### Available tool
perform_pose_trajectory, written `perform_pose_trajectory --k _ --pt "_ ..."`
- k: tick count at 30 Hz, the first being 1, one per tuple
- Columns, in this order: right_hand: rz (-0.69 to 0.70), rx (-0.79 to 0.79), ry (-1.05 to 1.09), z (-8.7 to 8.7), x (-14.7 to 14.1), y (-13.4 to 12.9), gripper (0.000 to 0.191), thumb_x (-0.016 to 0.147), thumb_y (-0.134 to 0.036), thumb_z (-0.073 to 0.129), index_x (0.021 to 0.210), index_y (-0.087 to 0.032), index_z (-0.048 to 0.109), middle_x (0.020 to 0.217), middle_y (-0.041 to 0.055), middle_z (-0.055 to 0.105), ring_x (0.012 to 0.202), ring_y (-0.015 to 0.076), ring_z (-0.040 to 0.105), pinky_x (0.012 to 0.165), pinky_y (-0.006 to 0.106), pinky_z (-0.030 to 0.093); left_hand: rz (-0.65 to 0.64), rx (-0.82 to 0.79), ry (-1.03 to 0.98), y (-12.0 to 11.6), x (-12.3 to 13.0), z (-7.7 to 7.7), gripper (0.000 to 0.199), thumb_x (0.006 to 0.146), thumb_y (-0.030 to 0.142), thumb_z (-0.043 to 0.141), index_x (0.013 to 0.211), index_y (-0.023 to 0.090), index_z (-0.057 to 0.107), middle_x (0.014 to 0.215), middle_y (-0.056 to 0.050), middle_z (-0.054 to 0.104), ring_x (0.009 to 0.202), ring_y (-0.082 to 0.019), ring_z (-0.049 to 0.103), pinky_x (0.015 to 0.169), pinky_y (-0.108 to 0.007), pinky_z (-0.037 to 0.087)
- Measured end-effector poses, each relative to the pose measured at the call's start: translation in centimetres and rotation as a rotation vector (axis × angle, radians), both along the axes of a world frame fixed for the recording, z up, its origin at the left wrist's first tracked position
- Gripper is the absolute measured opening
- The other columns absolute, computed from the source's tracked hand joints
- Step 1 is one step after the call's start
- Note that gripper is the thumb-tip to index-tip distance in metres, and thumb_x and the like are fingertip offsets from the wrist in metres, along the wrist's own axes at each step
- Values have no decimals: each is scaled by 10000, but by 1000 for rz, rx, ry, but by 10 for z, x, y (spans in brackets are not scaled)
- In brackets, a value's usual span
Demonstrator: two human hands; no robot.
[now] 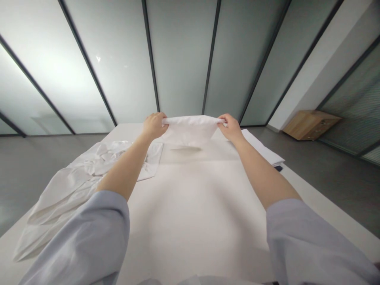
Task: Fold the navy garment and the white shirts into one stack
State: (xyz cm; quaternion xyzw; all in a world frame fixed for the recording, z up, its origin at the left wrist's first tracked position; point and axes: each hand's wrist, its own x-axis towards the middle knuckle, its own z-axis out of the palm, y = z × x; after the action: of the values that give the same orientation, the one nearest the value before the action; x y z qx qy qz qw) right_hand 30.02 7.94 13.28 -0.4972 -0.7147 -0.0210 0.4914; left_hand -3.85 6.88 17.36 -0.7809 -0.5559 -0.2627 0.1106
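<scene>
The left sleeve (80,237) and right sleeve (314,241), both of a pale blue-grey fabric, are recorded nearest the camera, with bare forearms extending from them across a white table (326,213). A white cloth (190,130) is held up by its top edge above the far end of the table, its upper edge gathered into a narrow roll and its lower part hanging in a soft drape. The left hand (154,126) is closed on the cloth's left end, and the right hand (230,127) is closed on its right end, pinched between fingers and thumb. The hands are well apart, with the cloth stretched between them. A shadow is cast on the surface below the cloth (whether its lowest edge touches that surface cannot be determined). A crumpled white garment (89,166) is found to the left of the left forearm, spilling over the table's side edge. A flat stack of folded white fabric (261,147) lies just beyond the right forearm, with a small dark item (278,168) showing at its corner. A wooden drawer unit (311,125) stands on the grey floor (44,178) at the right, before a glass-panelled wall (181,59).
</scene>
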Motion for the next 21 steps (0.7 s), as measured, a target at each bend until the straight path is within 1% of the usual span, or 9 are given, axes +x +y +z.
perform_pose_trajectory --k 2,4,7,9,10,12,14,17,21 --pt "-4 50 -93 -21 1 -10 267 756 -221 508 1006 -200 600 1032 94 674 990 271 592 868 413 451 -6 42 59 -6 3 -22 368 775 220 533 1140 184 563 1131 -130 628 1147 -294 511 965 -431 376" --pt "15 29 -191 -50 2 -24 369 735 -162 494 1089 -193 592 1065 102 674 1092 288 573 942 443 422 -59 -3 154 -13 4 -53 387 758 177 545 1145 180 547 1160 -146 617 1216 -300 470 1014 -449 329" --pt "68 -179 -352 -96 0 -44 496 674 -89 522 1153 -198 593 1009 86 696 1219 281 514 1002 421 391 -157 -238 290 -27 7 -105 352 724 162 583 1075 170 570 1105 -154 639 1152 -300 541 1015 -433 332" --pt "107 -338 -413 -119 -1 -55 446 663 -74 541 1082 -202 621 1045 84 699 1162 269 563 989 392 407 -142 -452 346 -35 11 -132 358 713 190 611 1068 181 568 1017 -134 670 1039 -298 610 940 -417 399" --pt "111 -400 -416 -127 -1 -59 405 669 -74 546 1043 -204 628 1084 85 693 1119 260 591 966 377 425 -116 -491 344 -39 13 -141 375 718 194 606 1090 186 557 1023 -131 671 1020 -293 621 909 -403 421" --pt "99 -475 -386 -136 -1 -64 342 691 -78 549 997 -209 626 1144 87 677 1051 241 626 915 351 453 -77 -510 328 -46 17 -153 435 730 206 597 1158 193 524 1065 -133 659 1020 -287 622 874 -384 443" --pt "88 -491 -358 -139 -1 -66 341 703 -83 553 1011 -212 623 1142 86 677 1026 232 632 891 337 462 -69 -482 306 -50 20 -158 512 739 216 587 1240 199 486 1127 -139 629 1045 -289 607 878 -389 445" --pt "103 -440 -392 -140 -2 -68 436 697 -97 566 1121 -188 614 1144 106 663 1038 244 612 924 350 443 -71 -440 265 -56 21 -163 567 761 226 560 1320 229 463 1190 -135 575 1090 -295 570 896 -402 443" --pt "143 -376 -477 -145 -5 -72 557 694 -140 578 1251 -146 576 1184 143 620 1077 272 570 964 393 420 -41 -379 182 -62 17 -173 499 786 224 521 1285 229 538 1174 -122 569 1126 -281 530 935 -381 434"
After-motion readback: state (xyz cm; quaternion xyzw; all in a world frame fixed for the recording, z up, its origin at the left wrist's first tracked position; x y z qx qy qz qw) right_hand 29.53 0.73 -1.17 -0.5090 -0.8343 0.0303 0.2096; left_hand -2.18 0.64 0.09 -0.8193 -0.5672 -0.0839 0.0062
